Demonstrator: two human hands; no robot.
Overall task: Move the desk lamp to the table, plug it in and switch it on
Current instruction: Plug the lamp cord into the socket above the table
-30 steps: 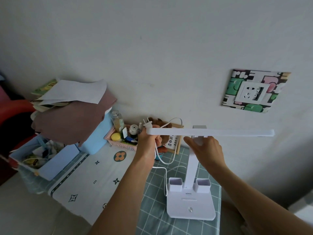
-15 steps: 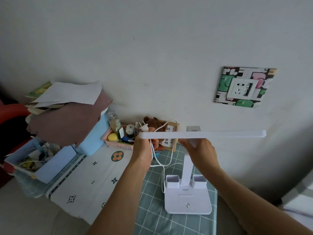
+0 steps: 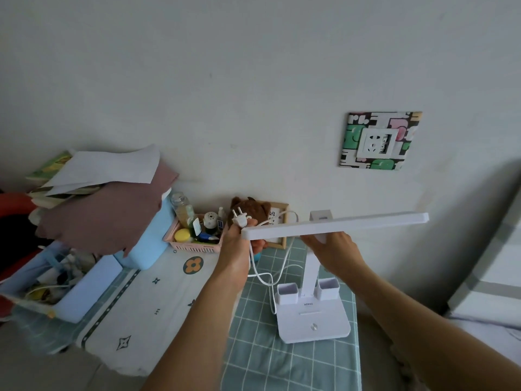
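Observation:
A white desk lamp (image 3: 313, 323) stands upright on the green checked cloth of the table (image 3: 282, 362), its long light bar (image 3: 338, 228) level above the base. My right hand (image 3: 335, 251) grips the lamp's post just under the bar. My left hand (image 3: 239, 246) holds the white plug (image 3: 239, 218) with its two prongs pointing up, and the white cord (image 3: 267, 277) loops down from it to the base. A white wall socket (image 3: 376, 143) framed by a colourful sticker sits on the wall, up and to the right of the lamp.
A pink basket (image 3: 194, 244) of small bottles, a brown plush toy (image 3: 251, 207) and a small wooden frame stand against the wall behind the lamp. To the left are a light blue box (image 3: 149, 244), brown cloth with papers (image 3: 107, 215) and an open blue box of clutter (image 3: 56, 283).
The lamp's base stays on the table. The light bar's right end has tilted up slightly. My left hand has lifted the plug a little above the bar's left end. The view shifted slightly.

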